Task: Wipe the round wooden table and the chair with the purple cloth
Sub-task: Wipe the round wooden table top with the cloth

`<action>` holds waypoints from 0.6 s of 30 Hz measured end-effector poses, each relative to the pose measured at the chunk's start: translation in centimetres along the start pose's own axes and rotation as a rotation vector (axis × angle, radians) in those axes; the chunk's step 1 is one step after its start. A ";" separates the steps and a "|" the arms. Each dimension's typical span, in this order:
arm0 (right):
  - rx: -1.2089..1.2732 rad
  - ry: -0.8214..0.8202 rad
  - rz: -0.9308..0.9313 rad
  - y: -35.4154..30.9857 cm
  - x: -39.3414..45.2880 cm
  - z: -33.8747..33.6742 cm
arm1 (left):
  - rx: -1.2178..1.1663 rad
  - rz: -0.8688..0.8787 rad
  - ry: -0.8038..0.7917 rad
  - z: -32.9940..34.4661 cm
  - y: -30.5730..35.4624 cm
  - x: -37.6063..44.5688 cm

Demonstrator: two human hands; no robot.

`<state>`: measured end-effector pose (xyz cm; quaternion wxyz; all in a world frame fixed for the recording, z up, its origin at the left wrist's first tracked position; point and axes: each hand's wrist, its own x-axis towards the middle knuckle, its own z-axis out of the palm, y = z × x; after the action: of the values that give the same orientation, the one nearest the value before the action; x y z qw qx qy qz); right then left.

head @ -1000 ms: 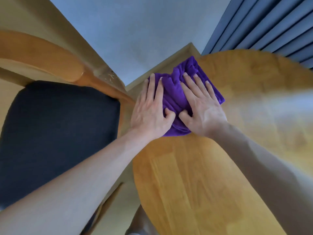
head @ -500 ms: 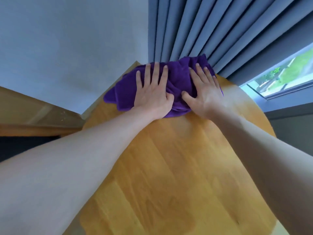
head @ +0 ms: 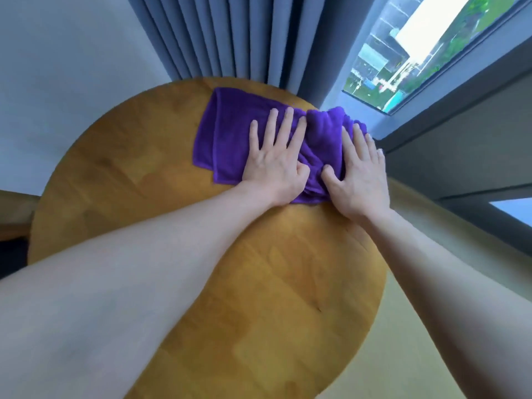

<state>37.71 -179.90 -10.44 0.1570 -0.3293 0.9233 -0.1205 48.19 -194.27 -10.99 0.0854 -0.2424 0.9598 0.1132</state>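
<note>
Half a second before, both of my hands had been on the cloth (head: 230, 133) at the far edge of the table (head: 259, 283), up against the curtain; by this moment the cloth had slid toward the window (head: 417, 53) side of the table, and its left part had spread out flatter than before. A full second earlier the dark chair seat had filled the left of the view, and now only a dark sliver of the chair (head: 11, 249) showed past the table's left edge.

My left hand (head: 276, 165) lay flat on the cloth, fingers straight and slightly spread, pointing toward the curtain (head: 230, 36), pressing the fabric down without gripping it. My right hand (head: 359, 180) lay flat beside it, also with straight fingers, its thumb reaching toward my left thumb. Its outer fingers were at the table's edge nearest the window, where the cloth was bunched into a raised fold between my two hands. The left part of the cloth lay smooth on the wood, folded over at its far-left end, just short of the table's far rim. Both of my bare forearms reached across the near half of the table. A pale wall (head: 57, 67) stood to the left of the curtain, beyond the table.
</note>
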 end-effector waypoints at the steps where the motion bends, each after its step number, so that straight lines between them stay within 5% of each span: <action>1: 0.014 -0.001 0.030 0.9 -1.5 0.0 | 0.008 0.024 -0.012 0.4 1.2 -0.7; 12: 0.106 -0.013 0.090 4.8 -19.7 2.0 | -0.049 0.240 -0.118 3.6 7.2 -13.7; 18: -0.082 -0.126 -0.126 5.4 -26.0 2.9 | -0.045 0.049 -0.099 5.5 6.8 -24.1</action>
<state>54.75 -159.40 -9.38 0.1935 -0.3996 0.8932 -0.0712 66.44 -176.28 -9.76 0.1245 -0.2146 0.9572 0.1488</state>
